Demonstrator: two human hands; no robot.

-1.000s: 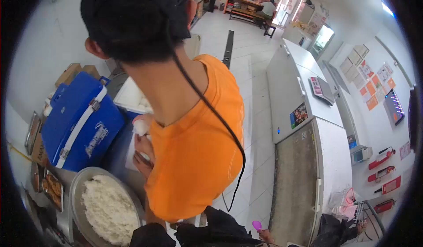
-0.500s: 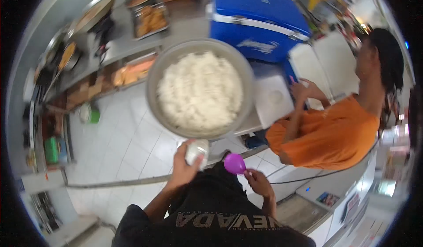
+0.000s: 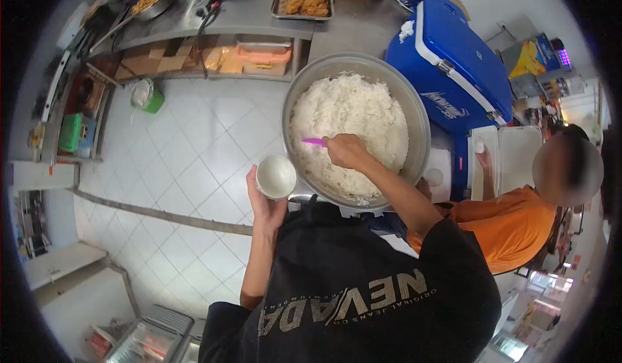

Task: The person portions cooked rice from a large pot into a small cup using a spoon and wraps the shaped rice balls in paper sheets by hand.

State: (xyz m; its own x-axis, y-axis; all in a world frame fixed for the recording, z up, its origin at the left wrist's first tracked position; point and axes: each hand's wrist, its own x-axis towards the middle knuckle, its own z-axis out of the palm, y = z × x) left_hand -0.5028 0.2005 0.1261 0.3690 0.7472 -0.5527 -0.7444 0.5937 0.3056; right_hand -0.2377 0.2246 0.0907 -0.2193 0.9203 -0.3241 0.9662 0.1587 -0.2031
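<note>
A large round metal pot (image 3: 290, 113) full of cooked white rice (image 3: 363, 107) stands in front of me. Over the rice, my right hand (image 3: 348, 151) grips a purple rice paddle (image 3: 314, 141), whose blade shows nearly edge-on at the rice's left part. Whether the blade has sunk into the rice I cannot tell. My left hand (image 3: 264, 202) holds a small white bowl (image 3: 276, 177) just off the pot's lower left rim. The bowl's opening faces up, and its inside looks pale with no rice that I can make out.
Behind the pot on the right is a blue cooler (image 3: 447, 71). A co-worker in an orange shirt (image 3: 505, 224) holds something small and white by an open white box (image 3: 521, 156). Fried chicken fills a metal tray (image 3: 277, 3) on the steel counter (image 3: 249, 16). A green bucket (image 3: 153, 101) stands left.
My right hand has moved from beside my body up over the rice with the paddle. The bowl now faces upward in my left hand. My view has shifted, and the co-worker's hand is at the box.
</note>
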